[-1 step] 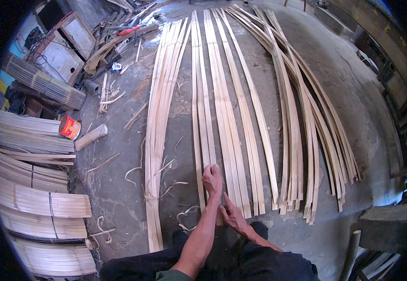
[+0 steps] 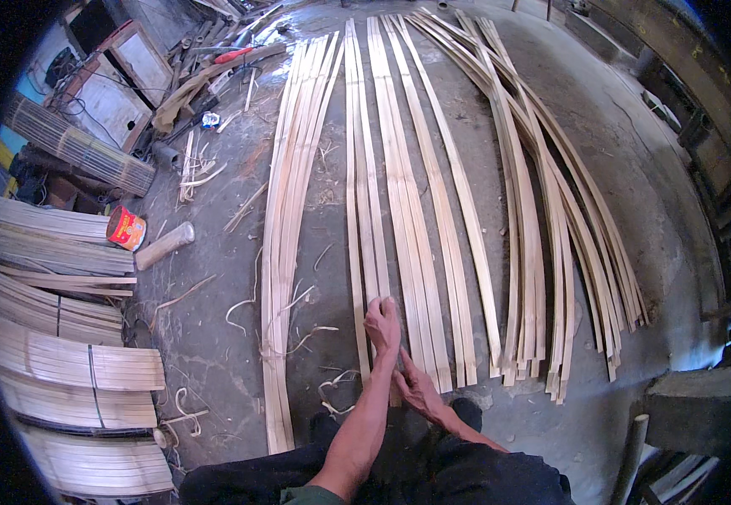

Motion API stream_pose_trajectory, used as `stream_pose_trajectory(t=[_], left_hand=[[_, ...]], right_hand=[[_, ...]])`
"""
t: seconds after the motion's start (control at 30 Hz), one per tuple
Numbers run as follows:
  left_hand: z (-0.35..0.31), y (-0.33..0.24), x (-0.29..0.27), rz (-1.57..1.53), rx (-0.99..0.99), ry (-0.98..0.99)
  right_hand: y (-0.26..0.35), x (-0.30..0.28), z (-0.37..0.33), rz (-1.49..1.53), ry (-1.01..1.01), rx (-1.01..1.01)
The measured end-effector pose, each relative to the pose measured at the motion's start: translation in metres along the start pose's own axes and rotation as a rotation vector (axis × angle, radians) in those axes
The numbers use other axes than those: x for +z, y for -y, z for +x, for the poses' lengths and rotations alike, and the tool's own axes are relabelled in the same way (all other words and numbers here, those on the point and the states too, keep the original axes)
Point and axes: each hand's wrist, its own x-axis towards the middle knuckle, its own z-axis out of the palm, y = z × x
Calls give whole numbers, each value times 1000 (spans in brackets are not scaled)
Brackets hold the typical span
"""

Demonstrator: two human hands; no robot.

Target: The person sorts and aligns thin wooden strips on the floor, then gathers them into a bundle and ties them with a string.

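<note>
Long pale bamboo strips (image 2: 403, 185) lie lengthwise on the floor in front of me. My left hand (image 2: 382, 322) is closed on the near part of a narrow group of strips (image 2: 365, 198), its knuckles upward and fingertips hidden. Just behind it, to the right, my right hand (image 2: 420, 389) is at the near end of these strips, close against my left wrist. Its fingers are bent and partly covered by my left forearm, so what they hold cannot be made out. A wider set of strips (image 2: 428, 328) runs right beside both hands.
More strips lie in a left bundle (image 2: 285, 194) and crossed piles (image 2: 542, 202) at right. Curled shavings (image 2: 311, 337) litter the floor. Tied stacks (image 2: 87, 366), a red tin (image 2: 125, 229) and a short wooden log (image 2: 165, 246) stand left. A dark ledge (image 2: 693, 396) is at right.
</note>
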Motion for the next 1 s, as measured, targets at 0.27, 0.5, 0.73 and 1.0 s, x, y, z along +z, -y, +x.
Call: stream_pose_trajectory(t=[0.27, 0.5, 0.73, 1.0], left_hand=[[-4, 25, -1, 40, 54, -35], [2, -5, -21, -29, 110, -111], [33, -15, -40, -29, 126, -128], [46, 46, -62, 176, 157, -102]], right_hand=[[5, 5, -3, 43, 115, 80], [22, 9, -4, 37, 54, -10], [3, 17, -13, 11, 2, 57], [-1, 27, -15, 28, -48, -20]])
